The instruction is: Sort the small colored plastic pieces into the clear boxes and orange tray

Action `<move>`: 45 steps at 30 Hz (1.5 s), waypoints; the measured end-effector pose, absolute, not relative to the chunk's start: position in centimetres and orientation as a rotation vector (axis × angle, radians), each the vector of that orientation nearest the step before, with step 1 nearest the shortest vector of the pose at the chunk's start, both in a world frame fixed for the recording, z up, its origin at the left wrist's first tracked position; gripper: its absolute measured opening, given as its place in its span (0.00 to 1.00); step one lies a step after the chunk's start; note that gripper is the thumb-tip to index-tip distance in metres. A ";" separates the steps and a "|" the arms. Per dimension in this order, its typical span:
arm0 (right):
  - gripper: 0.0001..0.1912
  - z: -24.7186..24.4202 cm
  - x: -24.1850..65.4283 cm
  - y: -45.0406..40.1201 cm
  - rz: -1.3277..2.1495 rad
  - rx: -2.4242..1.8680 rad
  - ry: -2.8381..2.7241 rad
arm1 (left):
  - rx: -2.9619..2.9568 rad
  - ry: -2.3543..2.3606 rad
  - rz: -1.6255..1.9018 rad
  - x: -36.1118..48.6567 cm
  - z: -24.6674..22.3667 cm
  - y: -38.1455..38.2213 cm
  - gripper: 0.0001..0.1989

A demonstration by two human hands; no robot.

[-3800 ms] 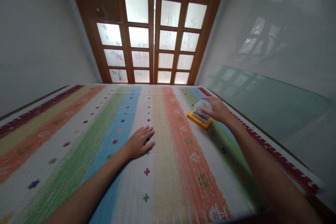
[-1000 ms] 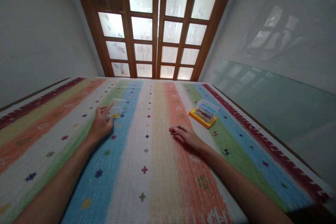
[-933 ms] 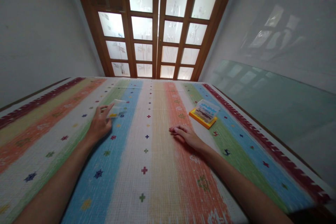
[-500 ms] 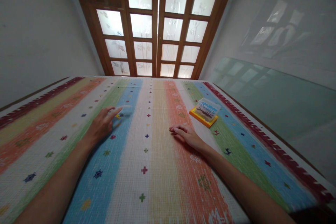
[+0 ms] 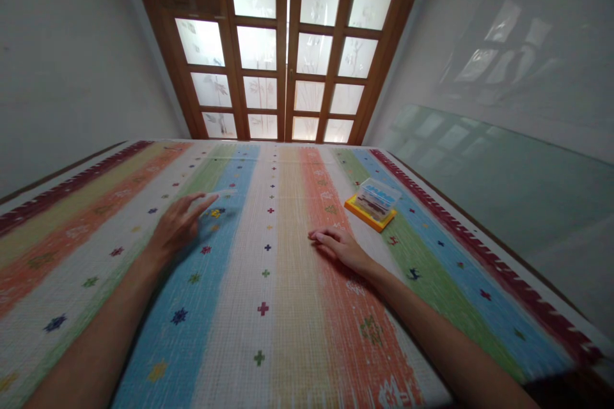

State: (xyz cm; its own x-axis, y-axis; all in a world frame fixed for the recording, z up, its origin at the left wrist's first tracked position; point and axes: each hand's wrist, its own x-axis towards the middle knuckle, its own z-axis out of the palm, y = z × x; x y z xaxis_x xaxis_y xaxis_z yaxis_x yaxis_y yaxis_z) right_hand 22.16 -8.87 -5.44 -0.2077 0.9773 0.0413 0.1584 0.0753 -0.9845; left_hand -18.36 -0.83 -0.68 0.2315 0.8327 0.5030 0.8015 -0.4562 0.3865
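Left of the yellow-edged case [image 5: 369, 220], the left hand [image 5: 178, 223] pinches a clear piece [image 5: 227, 192], likely light, stiff, best edge-held; the right hand [image 5: 339, 248] lies slack, empty.

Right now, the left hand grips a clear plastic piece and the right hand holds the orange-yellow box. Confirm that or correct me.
One part is wrong: the right hand isn't holding the orange-yellow box. The head view shows it resting on the striped cloth, apart from the box. The left hand does grip a clear plastic piece.
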 end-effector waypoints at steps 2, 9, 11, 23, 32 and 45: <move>0.23 -5.3 22.2 -9.0 1.231 -1.186 -1.513 | 2.513 1.647 0.992 -18.5 -0.6 -0.9 0.20; 0.23 -5.5 22.2 -9.0 1.241 -1.193 -1.498 | 2.181 2.201 0.895 -18.7 0.3 -2.0 0.30; 0.23 -5.6 22.2 -9.0 1.227 -1.198 -1.505 | 2.027 2.326 0.823 -19.0 0.6 -1.9 0.33; 0.20 -5.1 22.1 -9.0 1.195 -1.203 -1.543 | 1.652 2.574 0.154 -19.5 3.9 -2.8 0.33; 0.18 -5.3 22.1 -8.9 1.136 -1.201 -1.597 | 1.935 2.494 -0.049 -19.2 3.2 -2.7 0.22; 0.16 -4.8 22.0 -9.2 1.123 -1.195 -1.610 | 1.889 2.509 -0.094 -20.6 2.4 -2.1 0.16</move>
State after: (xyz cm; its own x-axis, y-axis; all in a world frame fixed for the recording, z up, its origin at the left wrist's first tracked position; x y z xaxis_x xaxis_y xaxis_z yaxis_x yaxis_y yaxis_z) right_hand 22.01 -9.21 -4.82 -0.2149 0.9715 0.1003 0.2411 0.1523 -0.9585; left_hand -20.57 -2.10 2.40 -0.2773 0.9601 -0.0355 0.9601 0.2755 -0.0484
